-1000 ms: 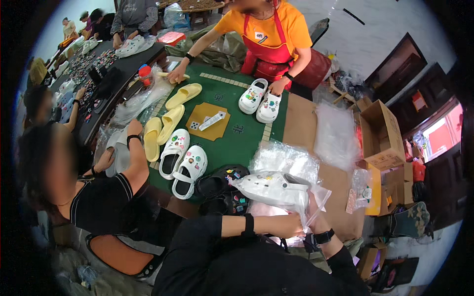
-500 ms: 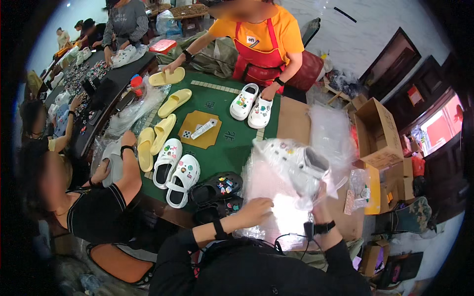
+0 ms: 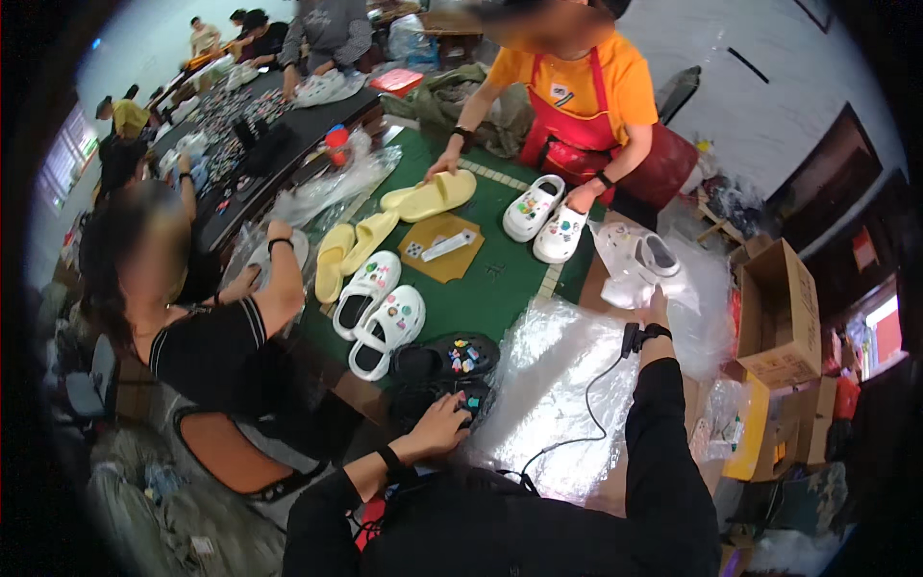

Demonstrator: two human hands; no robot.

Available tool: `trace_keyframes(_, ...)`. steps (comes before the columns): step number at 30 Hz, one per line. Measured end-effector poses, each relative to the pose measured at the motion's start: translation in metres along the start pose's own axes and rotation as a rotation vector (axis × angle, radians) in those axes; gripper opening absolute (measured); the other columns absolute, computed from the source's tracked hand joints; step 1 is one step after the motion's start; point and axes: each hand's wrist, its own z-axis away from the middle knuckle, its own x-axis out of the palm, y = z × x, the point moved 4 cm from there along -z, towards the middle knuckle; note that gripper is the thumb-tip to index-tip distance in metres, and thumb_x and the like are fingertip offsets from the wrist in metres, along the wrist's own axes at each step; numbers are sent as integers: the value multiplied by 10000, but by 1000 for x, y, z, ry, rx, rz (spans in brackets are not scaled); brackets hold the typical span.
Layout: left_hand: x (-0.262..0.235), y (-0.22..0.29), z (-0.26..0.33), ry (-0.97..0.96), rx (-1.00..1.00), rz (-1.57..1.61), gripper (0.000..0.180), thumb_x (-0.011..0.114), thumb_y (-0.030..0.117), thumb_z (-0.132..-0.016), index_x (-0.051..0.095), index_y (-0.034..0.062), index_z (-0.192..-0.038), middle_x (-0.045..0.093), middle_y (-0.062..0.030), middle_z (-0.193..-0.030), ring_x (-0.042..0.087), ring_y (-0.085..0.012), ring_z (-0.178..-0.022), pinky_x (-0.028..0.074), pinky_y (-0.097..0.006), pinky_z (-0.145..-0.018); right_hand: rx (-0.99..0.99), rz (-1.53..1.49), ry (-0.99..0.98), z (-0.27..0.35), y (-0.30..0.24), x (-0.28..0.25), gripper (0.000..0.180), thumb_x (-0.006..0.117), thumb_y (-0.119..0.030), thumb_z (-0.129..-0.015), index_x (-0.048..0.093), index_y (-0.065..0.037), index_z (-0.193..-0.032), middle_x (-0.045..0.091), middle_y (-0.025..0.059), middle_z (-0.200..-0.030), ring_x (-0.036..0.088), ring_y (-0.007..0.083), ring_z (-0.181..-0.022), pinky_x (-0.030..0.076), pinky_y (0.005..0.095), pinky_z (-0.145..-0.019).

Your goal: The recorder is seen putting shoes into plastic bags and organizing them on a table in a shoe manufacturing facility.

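At the right side of the table my right hand (image 3: 658, 310) is closed on the gathered end of a clear plastic bag with white clogs (image 3: 638, 258) inside, held out at arm's length. My left hand (image 3: 437, 428) has its fingers closed over the nearer black clog (image 3: 411, 399), which carries colourful charms. Against it lies the other black clog (image 3: 452, 357), also with charms. A pair of white clogs with charms (image 3: 386, 322) stands just beyond. Flat clear plastic bags (image 3: 548, 385) cover the table in front of me.
Across the green table (image 3: 481, 288), a co-worker in a red apron (image 3: 575, 135) touches yellow slides (image 3: 437, 197) and white clogs (image 3: 561, 234). Other yellow slides (image 3: 363, 242) lie left. Another person (image 3: 212, 337) sits at left. An open cardboard box (image 3: 781, 308) stands right.
My right hand has carried the bagged white clogs away from me to the far right. My left hand has moved left, onto the black clog. The co-worker's yellow slide has moved beside another.
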Motion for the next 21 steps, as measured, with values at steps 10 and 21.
trace_keyframes(10, 14, -9, -6, 56, -101, 16, 368, 612, 195, -738, 499, 72, -1066, 300, -277, -1297, 258, -446, -1228, 255, -534, -982, 74, 628, -671, 67, 52, -23, 442, 489, -258, -850, 403, -63, -1236, 530, 85, -1110, 577, 233, -911, 436, 304, -778)
trace_keyframes(21, 14, -4, -8, -135, -127, 19, 277, 573, 192, -809, 524, 79, -1057, 368, -178, -1270, 266, -346, -1254, 220, -610, -953, 276, 985, -879, 204, 149, -128, 320, 489, -190, -871, 476, -42, -1154, 589, 86, -964, 589, 180, -801, 457, 270, -698)
